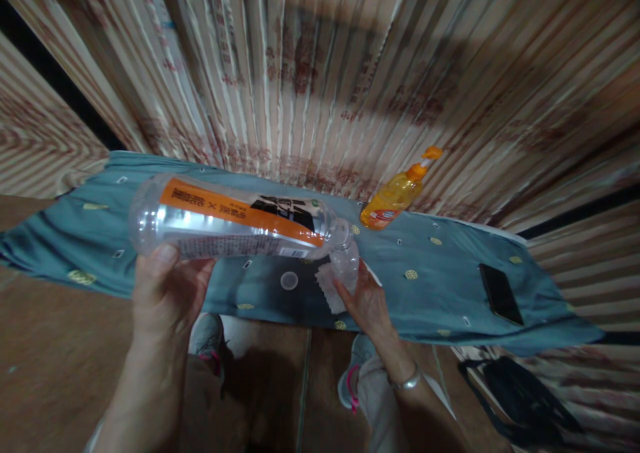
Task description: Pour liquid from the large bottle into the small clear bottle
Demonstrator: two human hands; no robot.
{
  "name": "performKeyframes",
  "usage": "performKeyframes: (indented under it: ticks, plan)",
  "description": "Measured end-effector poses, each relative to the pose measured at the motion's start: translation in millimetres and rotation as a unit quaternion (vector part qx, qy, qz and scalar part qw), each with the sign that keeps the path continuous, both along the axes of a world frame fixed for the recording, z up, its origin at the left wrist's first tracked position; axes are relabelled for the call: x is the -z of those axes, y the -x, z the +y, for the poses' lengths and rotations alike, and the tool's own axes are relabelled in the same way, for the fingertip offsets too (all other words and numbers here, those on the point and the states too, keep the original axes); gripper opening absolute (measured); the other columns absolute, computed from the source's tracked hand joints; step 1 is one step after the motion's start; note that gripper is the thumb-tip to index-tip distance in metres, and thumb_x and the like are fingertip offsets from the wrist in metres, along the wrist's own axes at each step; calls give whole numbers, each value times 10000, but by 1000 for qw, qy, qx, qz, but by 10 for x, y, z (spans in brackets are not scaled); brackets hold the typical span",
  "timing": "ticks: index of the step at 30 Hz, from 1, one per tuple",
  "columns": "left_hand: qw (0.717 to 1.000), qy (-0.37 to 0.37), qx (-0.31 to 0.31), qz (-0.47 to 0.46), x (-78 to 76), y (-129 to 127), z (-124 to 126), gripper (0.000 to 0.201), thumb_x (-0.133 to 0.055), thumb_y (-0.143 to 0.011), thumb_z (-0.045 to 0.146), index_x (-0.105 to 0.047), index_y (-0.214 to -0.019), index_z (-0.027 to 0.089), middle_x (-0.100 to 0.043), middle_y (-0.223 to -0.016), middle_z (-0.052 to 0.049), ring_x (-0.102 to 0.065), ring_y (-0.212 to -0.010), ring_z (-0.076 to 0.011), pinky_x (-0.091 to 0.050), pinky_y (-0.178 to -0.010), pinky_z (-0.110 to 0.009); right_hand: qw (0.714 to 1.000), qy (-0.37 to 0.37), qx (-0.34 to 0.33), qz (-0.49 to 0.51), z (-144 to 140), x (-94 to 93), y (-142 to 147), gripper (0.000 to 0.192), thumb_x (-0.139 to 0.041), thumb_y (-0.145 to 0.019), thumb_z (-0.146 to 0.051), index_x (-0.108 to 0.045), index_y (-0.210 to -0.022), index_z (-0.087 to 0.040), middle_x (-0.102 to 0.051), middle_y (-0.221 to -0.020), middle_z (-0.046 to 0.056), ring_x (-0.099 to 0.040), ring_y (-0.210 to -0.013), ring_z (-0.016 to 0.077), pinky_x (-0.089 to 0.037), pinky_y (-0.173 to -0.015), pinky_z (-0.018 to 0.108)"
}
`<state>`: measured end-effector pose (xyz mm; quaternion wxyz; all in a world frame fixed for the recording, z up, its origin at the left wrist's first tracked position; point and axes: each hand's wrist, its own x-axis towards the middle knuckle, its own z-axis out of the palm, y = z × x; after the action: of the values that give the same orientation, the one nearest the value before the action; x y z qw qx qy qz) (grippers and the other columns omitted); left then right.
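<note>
Left hand [167, 293]: I see its fingers closed around the base of the large clear bottle [235, 218], held horizontal above the surface [450, 273].
Right hand [367, 299]: fingers holding a small clear cup [346, 261] at the bottle's mouth.
Nearby: bottle cap [289, 280], orange pump bottle [397, 196], phone [500, 293].
</note>
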<state>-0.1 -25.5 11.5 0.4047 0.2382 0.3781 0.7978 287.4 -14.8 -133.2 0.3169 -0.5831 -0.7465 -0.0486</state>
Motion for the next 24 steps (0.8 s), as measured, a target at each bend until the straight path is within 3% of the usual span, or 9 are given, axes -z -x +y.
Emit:
performKeyframes:
  ticks: [7, 24]
  plan:
    - [1000, -10, 1, 2, -6, -13, 10, 825, -976, -382, 430, -724, -1160, 321, -759, -720, 29, -719, -684, -197, -661, -797, -350, 1000, 2, 2, -10, 0, -13, 3, 767, -319, -1005, -668, -464, -1418, -38, -729, -1146, 271, -743, -1033, 319, -630, -827, 446]
    - [1000, -8, 1, 1, -18, -23, -5, 937, -974, -385, 443, -673, -1268, 351, -800, -944, -12, -753, -836, -256, -651, -874, -439, 1000, 21, 5, -4, 0, 7, -10, 760, -359, -998, -664, -431, -1454, -60, -722, -1171, 266, -730, -1066, 324, -622, -847, 460]
